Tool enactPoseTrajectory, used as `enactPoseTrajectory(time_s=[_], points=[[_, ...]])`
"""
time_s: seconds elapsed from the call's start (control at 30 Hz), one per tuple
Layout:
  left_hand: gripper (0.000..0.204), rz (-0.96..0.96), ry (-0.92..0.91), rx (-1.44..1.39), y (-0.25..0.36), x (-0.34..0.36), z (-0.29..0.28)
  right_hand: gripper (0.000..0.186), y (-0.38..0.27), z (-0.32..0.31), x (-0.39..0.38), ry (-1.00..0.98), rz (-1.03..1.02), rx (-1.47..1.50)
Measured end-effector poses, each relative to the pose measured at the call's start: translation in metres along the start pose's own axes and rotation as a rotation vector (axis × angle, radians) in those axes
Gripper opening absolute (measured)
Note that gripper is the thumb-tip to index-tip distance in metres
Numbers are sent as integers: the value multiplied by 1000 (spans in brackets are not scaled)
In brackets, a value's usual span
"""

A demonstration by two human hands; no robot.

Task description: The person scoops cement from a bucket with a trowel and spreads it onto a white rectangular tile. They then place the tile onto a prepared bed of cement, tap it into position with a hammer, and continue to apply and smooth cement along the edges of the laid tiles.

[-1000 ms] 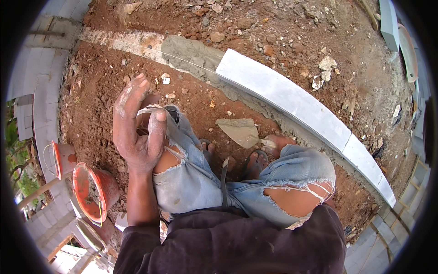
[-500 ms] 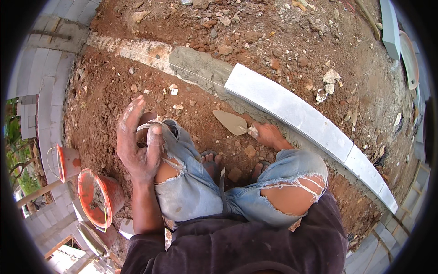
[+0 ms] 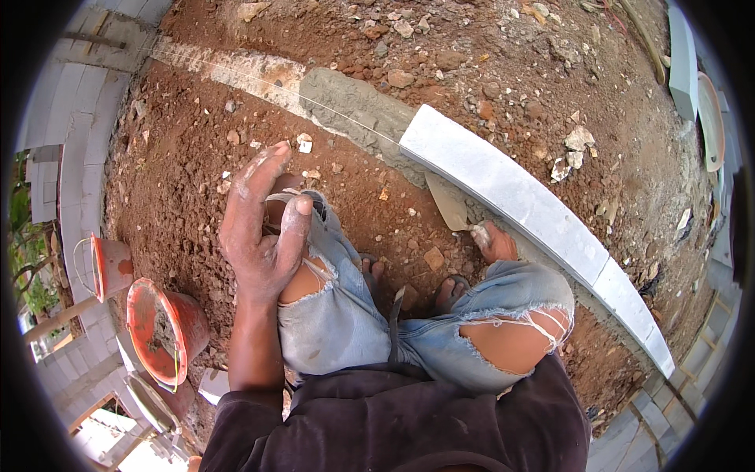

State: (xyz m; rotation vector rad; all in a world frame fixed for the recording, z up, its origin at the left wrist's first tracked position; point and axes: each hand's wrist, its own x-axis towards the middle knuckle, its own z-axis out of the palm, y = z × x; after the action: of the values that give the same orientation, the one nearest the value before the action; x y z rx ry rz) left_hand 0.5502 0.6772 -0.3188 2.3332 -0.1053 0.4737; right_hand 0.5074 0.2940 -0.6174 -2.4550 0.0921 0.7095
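My right hand (image 3: 497,241) is closed round the handle of a pointed trowel (image 3: 447,202). Its blade rests against the lower side of a long pale block (image 3: 503,193), beside the mortar bed. Wet grey mortar (image 3: 358,110) spreads out past the block's far left end. A thin white string (image 3: 236,77) runs along the row to that end. My left hand (image 3: 266,224) is raised over my left knee, fingers apart, holding nothing. A second pale block (image 3: 634,309) continues the row toward the lower right.
Two orange buckets stand at the left: a larger one (image 3: 197,321) with mortar residue and a smaller one (image 3: 118,267). Grey block walls (image 3: 82,134) rise at the left. Another block (image 3: 683,67) stands at the far right. Stones (image 3: 579,140) lie on the reddish soil.
The trowel has moved right and turned, so its blade now meets the block's side. My left hand has shifted slightly right, still spread. The view has moved a little.
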Motion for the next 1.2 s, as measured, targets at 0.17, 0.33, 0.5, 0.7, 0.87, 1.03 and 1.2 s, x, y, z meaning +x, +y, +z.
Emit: enactPoseTrajectory(time_s=[0.17,0.33,0.5,0.7,0.87,1.03,1.2], points=[[43,2,-12,-87,7,4,7,35,37,-19,-35,55,-26,-165],[45,-18,-17,-152,10,2,11,34,13,-26,-69,-181,-150,-213],[46,5,-49,-118,18,4,17,34,-19,-22,-58,-399,-316,-225],[45,9,-37,50,24,-2,9,33,-27,-56,-16,-97,-52,-165],[44,6,-28,24,19,-5,13,35,10,-51,-44,-349,-203,-223],[45,44,-126,53,21,2,26,37,27,-22,-19,-138,-140,-163],[45,1,-136,69,22,2,27,33,49,-13,-12,-64,-157,-79]])
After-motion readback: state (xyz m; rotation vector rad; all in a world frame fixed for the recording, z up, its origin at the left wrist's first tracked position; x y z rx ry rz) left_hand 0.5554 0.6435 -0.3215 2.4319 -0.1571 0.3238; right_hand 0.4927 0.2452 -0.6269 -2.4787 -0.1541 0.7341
